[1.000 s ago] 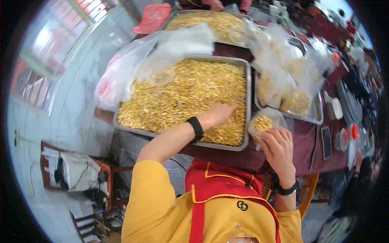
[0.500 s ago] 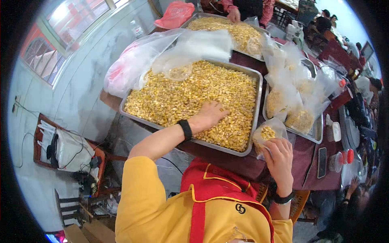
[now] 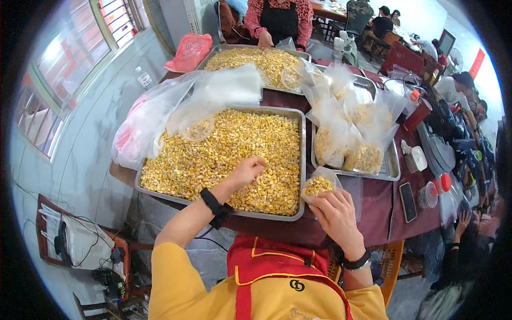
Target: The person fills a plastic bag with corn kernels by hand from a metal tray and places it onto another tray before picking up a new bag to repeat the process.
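Observation:
A wide metal tray (image 3: 303,160) full of yellow and whitish corn kernels (image 3: 234,133) lies in front of me. Just over the kernels, toward the tray's near right part, is my left hand (image 3: 248,172), its fingers bent and drawn together; whether kernels are inside them is hidden. Beside the tray's right rim, my right hand (image 3: 336,210) grips a clear plastic bag (image 3: 320,184) partly filled with kernels, its mouth facing the tray. A round clear plastic tub (image 3: 196,129) rests on the corn near the far left.
Right of my tray, another metal tray (image 3: 393,172) bears several filled bags (image 3: 364,159). Empty clear bags (image 3: 229,85) overlap my tray's far edge. Across the table a person (image 3: 277,24) reaches into a further corn tray (image 3: 213,52). A phone (image 3: 408,202) and red-lidded jar (image 3: 428,196) lie at right.
My left hand has risen from lying spread on the corn, and its fingers have drawn together. My right hand still holds the bag. The whole view has shifted, showing more of the far side.

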The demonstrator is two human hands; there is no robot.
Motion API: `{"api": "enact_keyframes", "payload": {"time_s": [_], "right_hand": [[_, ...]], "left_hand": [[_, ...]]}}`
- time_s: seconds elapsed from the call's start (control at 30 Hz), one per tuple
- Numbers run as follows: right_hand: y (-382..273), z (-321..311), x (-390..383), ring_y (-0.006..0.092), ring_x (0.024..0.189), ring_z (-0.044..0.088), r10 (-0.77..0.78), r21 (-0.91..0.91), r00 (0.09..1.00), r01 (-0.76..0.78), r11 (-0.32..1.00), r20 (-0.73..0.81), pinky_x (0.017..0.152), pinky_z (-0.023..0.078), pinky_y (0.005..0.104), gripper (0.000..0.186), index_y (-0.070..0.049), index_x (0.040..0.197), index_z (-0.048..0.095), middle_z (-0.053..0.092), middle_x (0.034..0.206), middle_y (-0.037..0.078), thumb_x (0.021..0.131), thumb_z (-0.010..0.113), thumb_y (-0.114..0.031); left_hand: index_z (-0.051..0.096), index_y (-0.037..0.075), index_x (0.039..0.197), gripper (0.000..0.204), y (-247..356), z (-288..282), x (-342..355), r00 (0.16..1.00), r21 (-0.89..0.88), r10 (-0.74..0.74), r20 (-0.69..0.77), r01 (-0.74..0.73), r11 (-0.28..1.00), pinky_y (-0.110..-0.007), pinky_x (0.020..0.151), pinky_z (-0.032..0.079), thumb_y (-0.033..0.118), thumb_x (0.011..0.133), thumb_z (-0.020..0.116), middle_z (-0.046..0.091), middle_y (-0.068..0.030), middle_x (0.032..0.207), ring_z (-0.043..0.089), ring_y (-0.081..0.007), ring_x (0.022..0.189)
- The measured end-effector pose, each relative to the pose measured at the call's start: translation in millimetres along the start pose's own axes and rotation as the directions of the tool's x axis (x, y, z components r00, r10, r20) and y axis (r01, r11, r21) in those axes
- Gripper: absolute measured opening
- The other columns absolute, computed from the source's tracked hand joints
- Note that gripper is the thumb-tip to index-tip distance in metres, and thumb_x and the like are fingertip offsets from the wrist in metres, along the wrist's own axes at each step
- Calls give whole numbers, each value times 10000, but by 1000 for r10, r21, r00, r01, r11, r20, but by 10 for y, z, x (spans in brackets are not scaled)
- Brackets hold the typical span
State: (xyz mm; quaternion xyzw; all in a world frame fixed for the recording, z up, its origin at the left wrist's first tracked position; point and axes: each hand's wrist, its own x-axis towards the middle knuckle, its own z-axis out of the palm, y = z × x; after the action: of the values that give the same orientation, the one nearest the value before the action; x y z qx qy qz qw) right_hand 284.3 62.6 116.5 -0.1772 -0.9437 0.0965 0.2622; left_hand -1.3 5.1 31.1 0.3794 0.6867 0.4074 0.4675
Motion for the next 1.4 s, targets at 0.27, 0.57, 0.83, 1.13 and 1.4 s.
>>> {"api": "enact_keyframes", "payload": {"time_s": [0.27,0.57,0.83,1.13,1.4], "right_hand": [[38,34,-45,237,907,572,-18,12,999,18,1000,-30,848,420,390,135,-83,861,611,608,891,35,770,688,-147],[15,84,-109,215,924,557,-29,-16,999,29,999,-15,835,405,411,160,-111,883,589,576,894,20,760,678,-162],[-6,67,-78,229,965,557,-11,-23,1000,11,1000,3,869,410,405,179,-90,901,591,581,921,33,764,685,-157],[-28,66,-97,239,984,559,-6,-22,1000,7,1000,17,882,412,398,222,-75,939,600,590,956,42,753,697,-147],[-48,98,-110,210,981,544,18,-17,1000,-18,1000,24,904,384,423,180,-123,935,597,572,929,15,776,665,-172]], "left_hand": [[532,30,1087,177,-104,141,28,990,-90,-73,116,84,992,-276,535,437,134,945,516,487,-19,677,490,-101,600],[586,33,1021,229,-203,341,-43,932,498,341,126,-356,790,-399,671,471,211,879,575,619,-128,789,592,-297,729],[590,38,949,255,-40,498,-91,932,616,327,157,-351,705,-465,721,464,283,919,524,613,-203,839,602,-370,826],[618,57,951,246,-35,629,-131,910,642,332,249,-412,647,-451,699,466,282,904,531,627,-178,833,611,-357,805],[619,17,967,196,460,475,-178,885,346,451,117,-462,817,-345,661,482,191,886,576,638,-136,789,629,-263,744]]}}
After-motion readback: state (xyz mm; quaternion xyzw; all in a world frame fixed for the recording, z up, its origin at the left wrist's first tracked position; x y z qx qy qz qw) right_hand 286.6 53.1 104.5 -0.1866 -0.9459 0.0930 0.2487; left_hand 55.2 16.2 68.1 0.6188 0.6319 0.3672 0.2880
